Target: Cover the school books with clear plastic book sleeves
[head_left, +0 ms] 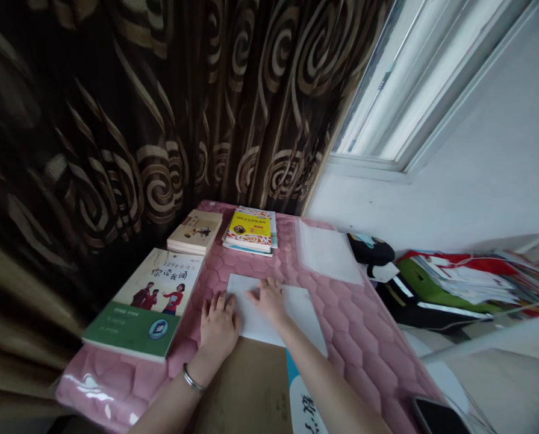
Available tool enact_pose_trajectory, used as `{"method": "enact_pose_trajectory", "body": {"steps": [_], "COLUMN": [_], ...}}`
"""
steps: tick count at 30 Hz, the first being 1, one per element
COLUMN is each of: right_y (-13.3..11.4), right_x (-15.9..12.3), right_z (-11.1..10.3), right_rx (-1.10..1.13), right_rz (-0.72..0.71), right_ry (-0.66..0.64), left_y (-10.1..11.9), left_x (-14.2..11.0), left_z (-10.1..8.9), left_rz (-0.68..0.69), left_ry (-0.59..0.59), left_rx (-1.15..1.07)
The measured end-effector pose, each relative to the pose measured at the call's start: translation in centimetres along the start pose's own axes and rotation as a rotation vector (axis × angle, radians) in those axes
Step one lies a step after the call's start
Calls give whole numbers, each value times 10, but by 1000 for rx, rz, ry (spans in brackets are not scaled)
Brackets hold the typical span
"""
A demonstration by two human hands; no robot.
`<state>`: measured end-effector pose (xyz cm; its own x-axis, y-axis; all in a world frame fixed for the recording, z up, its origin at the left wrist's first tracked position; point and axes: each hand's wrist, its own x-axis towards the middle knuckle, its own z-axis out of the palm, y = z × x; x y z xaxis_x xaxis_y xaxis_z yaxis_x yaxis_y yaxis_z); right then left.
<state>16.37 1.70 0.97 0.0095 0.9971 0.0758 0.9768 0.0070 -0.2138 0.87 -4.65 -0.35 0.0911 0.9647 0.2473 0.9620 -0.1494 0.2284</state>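
The left hand [218,325] lies flattish, fingers slightly spread, at the white sheet's [276,310] left edge; the right hand [270,299] rests on it, loosely curved, gripping nothing visible. Even, light pressure should keep it flat on the counter [345,325].

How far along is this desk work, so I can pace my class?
Partway, it seems. Done: the white sheet lies spread out by the brown cover. In hand: left hand and right hand rest on the sheet, perhaps smoothing it. Left: probably finishing that; the pale sheet lies apart, its use unclear.
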Motion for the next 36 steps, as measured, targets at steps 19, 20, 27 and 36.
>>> {"method": "enact_pose_trajectory", "body": {"steps": [19, 20, 27, 36], "right_y": [-55, -55, -43, -43], "right_x": [67, 63, 34, 48], "right_z": [24, 24, 15, 12], "right_rx": [90, 82, 141, 170], "right_rz": [95, 86, -8, 66], "right_ry": [19, 33, -70, -37], "left_y": [2, 2, 2, 0], "left_x": [-1, -1, -1, -2], "left_z": [1, 1, 1, 2], "left_rz": [-23, -25, -33, -1], "left_ry": [-39, -44, -38, -28], "left_rx": [-26, -22, -21, -13]}}
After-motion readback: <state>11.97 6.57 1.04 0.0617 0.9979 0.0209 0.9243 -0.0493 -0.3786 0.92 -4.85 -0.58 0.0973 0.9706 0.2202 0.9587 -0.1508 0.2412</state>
